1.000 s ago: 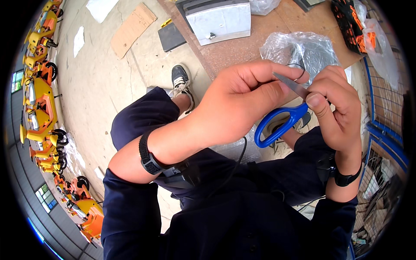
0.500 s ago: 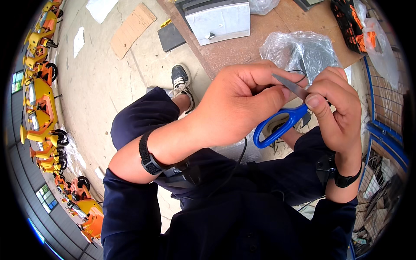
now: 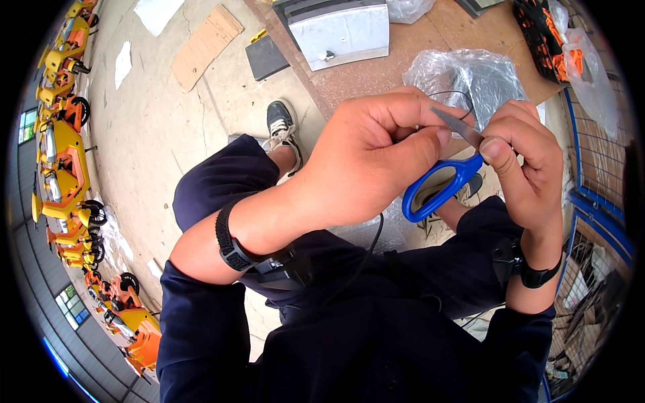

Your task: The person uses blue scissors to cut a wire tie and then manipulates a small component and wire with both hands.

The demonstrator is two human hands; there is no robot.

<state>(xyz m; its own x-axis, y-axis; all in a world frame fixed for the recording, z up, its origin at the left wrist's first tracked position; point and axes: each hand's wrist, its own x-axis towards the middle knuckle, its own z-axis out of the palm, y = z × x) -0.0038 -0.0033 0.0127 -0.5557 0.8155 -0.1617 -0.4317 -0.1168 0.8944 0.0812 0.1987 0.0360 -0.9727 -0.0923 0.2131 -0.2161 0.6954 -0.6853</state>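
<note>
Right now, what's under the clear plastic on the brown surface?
A flat grey thing shows through the clear plastic. Its underside and anything behind the right hand stay hidden.

The scissors are sitting in the right hand, and the blade is pointing at the left hand. A thin cord is looping by the left fingers. In front of the person, a metal box is sitting on the counter, and plastic wrap is lying to its right. Cardboard is lying on the floor, left of the counter. Scooters are standing far left; a wire cage is standing far right.
</note>
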